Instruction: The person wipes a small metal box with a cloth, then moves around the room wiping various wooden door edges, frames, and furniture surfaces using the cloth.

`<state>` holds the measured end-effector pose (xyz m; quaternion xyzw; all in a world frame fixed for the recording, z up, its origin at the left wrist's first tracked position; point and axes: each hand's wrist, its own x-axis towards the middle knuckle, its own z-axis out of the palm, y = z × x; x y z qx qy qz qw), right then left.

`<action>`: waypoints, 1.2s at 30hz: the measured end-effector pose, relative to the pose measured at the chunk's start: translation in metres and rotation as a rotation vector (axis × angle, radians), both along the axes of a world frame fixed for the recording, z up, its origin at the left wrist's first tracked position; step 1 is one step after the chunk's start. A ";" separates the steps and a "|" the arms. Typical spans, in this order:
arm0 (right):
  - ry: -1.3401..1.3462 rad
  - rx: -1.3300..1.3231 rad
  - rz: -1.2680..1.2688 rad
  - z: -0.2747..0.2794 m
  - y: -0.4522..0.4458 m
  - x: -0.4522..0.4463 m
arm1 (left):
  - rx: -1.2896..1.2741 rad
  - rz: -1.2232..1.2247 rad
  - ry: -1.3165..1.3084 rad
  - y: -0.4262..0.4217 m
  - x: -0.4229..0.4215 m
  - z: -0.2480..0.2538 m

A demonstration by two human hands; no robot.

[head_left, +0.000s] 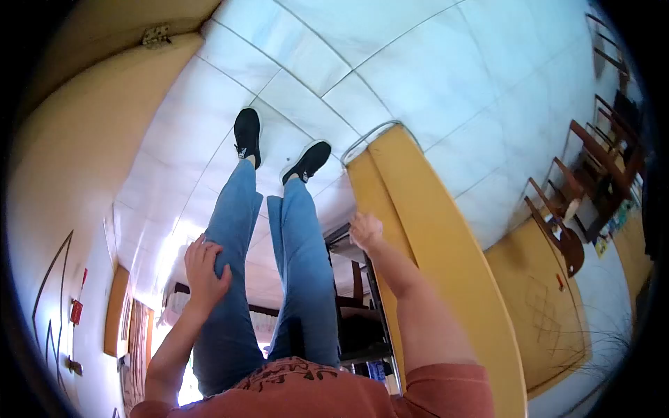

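Note:
My left hand [204,270] lies with its fingers spread and stretched over the thigh of my blue jeans [233,223], and holds nothing. Out to the right, my right hand [366,230] is curled, its fingers bent inward and slightly blurred. It shows in front of the edge of a yellow wooden cabinet [411,209]; whether they touch I cannot tell. What the curled fingers hold, if anything, is hidden. My feet, in black shoes [247,132], stand on the tiled floor, one a little ahead of the other.
Pale tiles [313,63] cover the floor ahead. On the left stand a wooden door [90,125] and a white door with a knob [74,365]. Dark wooden chairs [557,233] are at the right. A dark shelf [362,334] with items sits beside my right leg.

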<state>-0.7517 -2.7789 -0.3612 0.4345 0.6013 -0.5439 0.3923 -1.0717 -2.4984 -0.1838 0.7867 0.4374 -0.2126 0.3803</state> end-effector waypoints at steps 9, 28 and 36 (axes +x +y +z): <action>-0.044 0.107 -0.085 0.220 -0.021 -0.010 | 0.032 -0.052 -0.081 0.012 -0.023 0.067; -0.601 -0.227 -0.576 0.621 0.055 -0.013 | 0.189 -0.169 -0.275 0.129 0.003 0.180; 0.076 0.411 -2.435 0.638 0.095 -0.020 | 0.117 -0.172 -0.403 0.173 0.055 0.198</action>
